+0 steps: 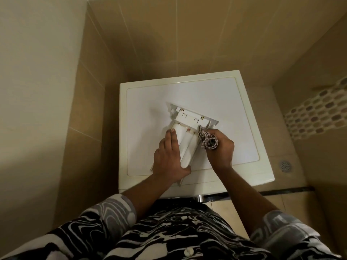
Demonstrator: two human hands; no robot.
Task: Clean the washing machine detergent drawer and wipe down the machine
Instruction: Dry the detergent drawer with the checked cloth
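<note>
The white detergent drawer (189,128) lies upside down on top of the white washing machine (197,91), its front panel pointing away from me. My left hand (168,156) presses flat on the drawer's left side and holds it down. A bunched checked cloth (207,138) is gripped in my right hand (221,147), and its end touches the drawer's right side near the front panel.
Beige tiled walls close in behind and on both sides of the machine. A mosaic tile band (317,113) runs along the right wall. On the floor at the right is a round drain (285,165). A chrome part (201,198) shows at the machine's front.
</note>
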